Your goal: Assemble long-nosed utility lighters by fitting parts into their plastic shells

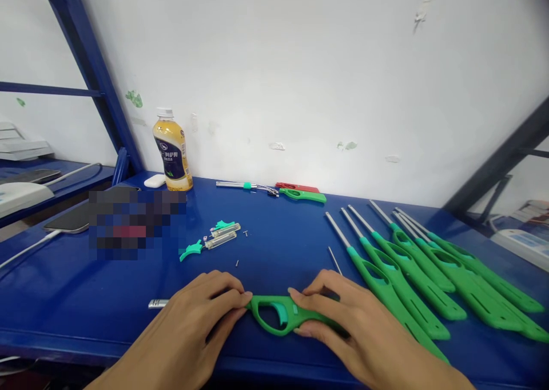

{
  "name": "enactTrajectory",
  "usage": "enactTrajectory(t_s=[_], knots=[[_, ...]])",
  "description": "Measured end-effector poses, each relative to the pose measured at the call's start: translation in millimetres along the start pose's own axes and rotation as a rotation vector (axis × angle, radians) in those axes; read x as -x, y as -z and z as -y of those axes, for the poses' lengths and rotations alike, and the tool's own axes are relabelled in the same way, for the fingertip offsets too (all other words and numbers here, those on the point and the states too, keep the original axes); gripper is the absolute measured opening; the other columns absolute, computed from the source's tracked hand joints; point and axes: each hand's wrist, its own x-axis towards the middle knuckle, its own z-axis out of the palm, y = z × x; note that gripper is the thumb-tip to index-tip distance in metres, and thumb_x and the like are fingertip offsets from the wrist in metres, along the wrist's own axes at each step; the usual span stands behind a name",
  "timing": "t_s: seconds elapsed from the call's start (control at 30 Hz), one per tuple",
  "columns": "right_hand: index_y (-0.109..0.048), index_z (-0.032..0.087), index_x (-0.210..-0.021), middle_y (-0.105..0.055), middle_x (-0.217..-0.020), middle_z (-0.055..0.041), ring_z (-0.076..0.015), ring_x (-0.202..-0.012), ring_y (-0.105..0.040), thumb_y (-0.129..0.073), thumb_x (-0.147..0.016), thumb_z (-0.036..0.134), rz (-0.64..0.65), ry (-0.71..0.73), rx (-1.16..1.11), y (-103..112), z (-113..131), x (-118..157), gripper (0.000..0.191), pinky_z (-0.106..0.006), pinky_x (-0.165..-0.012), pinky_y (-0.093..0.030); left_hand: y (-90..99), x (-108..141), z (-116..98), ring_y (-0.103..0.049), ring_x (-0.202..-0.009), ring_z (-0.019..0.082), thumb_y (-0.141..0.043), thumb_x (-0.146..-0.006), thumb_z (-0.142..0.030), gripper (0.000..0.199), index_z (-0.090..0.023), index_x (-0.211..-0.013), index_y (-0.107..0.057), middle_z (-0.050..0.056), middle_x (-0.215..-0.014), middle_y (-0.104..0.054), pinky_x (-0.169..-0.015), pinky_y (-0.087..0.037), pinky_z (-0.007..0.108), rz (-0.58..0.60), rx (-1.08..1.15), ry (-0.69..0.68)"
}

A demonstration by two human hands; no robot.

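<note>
Green plastic forms the body of the lighter (292,315), which lies low in the middle of the view, at the front part of the blue table (274,264). Its back end is hidden by the right hand (355,321), and much of its tube is covered by the left hand (195,315); only a silvery slotted tip (158,304) comes out. Both hands are palm down with bent wrists, and both forearms are cut off by the lower edge. The left thumb and fingers pinch the lighter near its neck; the right ones grip the handle behind the lighter-green curved trigger (281,313). Clear, box-like pieces (221,240) lie farther back, and smooth green lighters (388,295) with metal tubes lie slanted at right. Blurred squares (137,224) make one area at left impossible to read.
</note>
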Motion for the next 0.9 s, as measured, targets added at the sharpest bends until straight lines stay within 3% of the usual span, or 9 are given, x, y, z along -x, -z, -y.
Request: enactTrajectory(t_s=[0.17, 0.27, 0.37, 0.43, 0.53, 0.6, 0.73, 0.9], knots=[[-0.071, 0.029, -0.135, -0.069, -0.117, -0.0053, -0.0243, -0.102, -0.07, -0.059, -0.113, 0.031, 0.008, -0.003, 0.026, -1.2, 3.1, 2.2, 0.025, -0.041, -0.094, -0.061, 0.2, 4.9, -0.9, -0.074, -0.113, 0.02, -0.05, -0.114, -0.017, 0.032, -0.033, -0.13, -0.073, 0.001, -0.126, -0.074, -0.102, -0.061, 0.033, 0.074, -0.041, -0.007], [-0.068, 0.029, -0.142, -0.069, -0.117, -0.0059, -0.0254, -0.102, -0.07, -0.059, -0.113, 0.031, 0.0, 0.003, 0.071, -1.8, 4.4, 3.4, 0.03, -0.043, -0.095, -0.061, 3.3, 7.1, 0.1, -0.075, -0.111, 0.02, -0.053, -0.115, -0.026, 0.028, -0.035, -0.131, -0.074, 0.0, -0.124, -0.075, -0.103, -0.062, 0.033, 0.076, -0.093, -0.016], [-0.066, 0.031, -0.147, -0.07, -0.118, -0.0057, -0.0255, -0.102, -0.071, -0.063, -0.111, 0.03, -0.019, 0.012, 0.102, -4.4, 4.0, 4.8, 0.036, -0.044, -0.095, -0.062, 6.7, 9.9, 5.1, -0.077, -0.114, 0.026, -0.055, -0.114, -0.045, 0.032, -0.035, -0.14, -0.071, 0.003, -0.13, -0.075, -0.098, -0.065, 0.037, -0.018, -0.21, -0.007], [-0.064, 0.032, -0.148, -0.071, -0.118, -0.0058, -0.0254, -0.101, -0.072, -0.065, -0.11, 0.029, -0.035, 0.014, 0.127, -6.7, 2.6, 5.3, 0.039, -0.043, -0.094, -0.063, 9.1, 10.1, 8.0, -0.079, -0.11, 0.028, -0.052, -0.114, -0.052, 0.037, -0.031, -0.135, -0.075, 0.006, -0.128, -0.077, -0.09, -0.068, 0.036, -0.077, -0.256, 0.004], [-0.065, 0.033, -0.146, -0.071, -0.114, -0.0058, -0.0261, -0.097, -0.073, -0.067, -0.108, 0.028, -0.055, 0.023, 0.179, -8.7, 0.5, 4.6, 0.038, -0.043, -0.088, -0.065, 11.8, 6.3, 8.5, -0.081, -0.092, 0.023, -0.042, -0.117, -0.039, 0.04, -0.027, -0.109, -0.079, 0.005, -0.11, -0.079, -0.079, -0.068, 0.031, -0.029, -0.246, 0.013], [-0.066, 0.033, -0.141, -0.07, -0.113, -0.0052, -0.0251, -0.095, -0.073, -0.068, -0.109, 0.03, -0.047, 0.034, 0.178, -8.0, 0.4, 3.4, 0.033, -0.042, -0.085, -0.066, 11.5, 3.9, 8.8, -0.08, -0.092, 0.022, -0.042, -0.116, -0.026, 0.038, -0.028, -0.104, -0.078, 0.003, -0.108, -0.08, -0.084, -0.067, 0.03, 0.033, -0.252, -0.011], [-0.058, 0.032, -0.148, -0.07, -0.121, -0.0061, -0.0232, -0.106, -0.076, -0.063, -0.111, 0.036, -0.051, 0.045, 0.143, -4.9, 2.0, 3.7, 0.037, -0.035, -0.093, -0.066, 4.6, 8.6, 18.1, -0.078, -0.113, 0.023, -0.054, -0.109, -0.018, 0.033, -0.036, -0.125, -0.076, -0.002, -0.126, -0.081, -0.099, -0.063, 0.03, 0.019, -0.282, -0.083], [-0.053, 0.037, -0.156, -0.075, -0.125, -0.0038, -0.0198, -0.111, -0.08, -0.045, -0.117, 0.049, -0.124, 0.067, 0.163, -5.8, 1.2, 8.6, 0.042, -0.027, -0.093, -0.067, -0.1, 21.4, 28.8, -0.077, -0.121, 0.025, -0.056, -0.11, -0.019, 0.044, -0.037, -0.149, -0.066, 0.0, -0.136, -0.079, -0.104, -0.064, 0.035, -0.05, -0.343, -0.164]])
